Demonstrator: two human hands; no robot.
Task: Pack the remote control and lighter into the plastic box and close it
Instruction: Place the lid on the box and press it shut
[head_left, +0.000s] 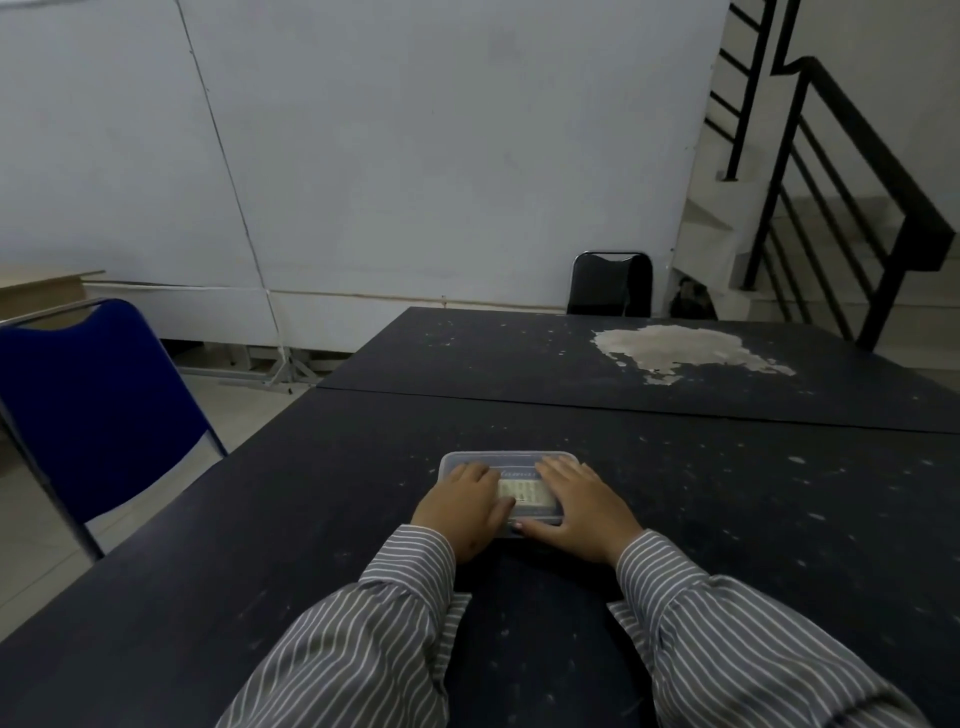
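Our left hand (464, 508) and right hand (577, 508) spread flat on the lid of the plastic box (506, 462), pale remote control (524, 492) showing through, box mid-table (311, 493), bare dark surface all around, blue chair (98, 405) left.

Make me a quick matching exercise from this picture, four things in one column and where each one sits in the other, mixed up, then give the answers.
Things:
1. clear plastic box with its lid on
2. blue folding chair
3. black chair
4. pale worn patch

Places:
A. beyond the table's far edge, by the wall
B. under both flat hands (left, right)
C. on the far tabletop, right side
D. beside the table, on the left

Pairs: 1-B, 2-D, 3-A, 4-C
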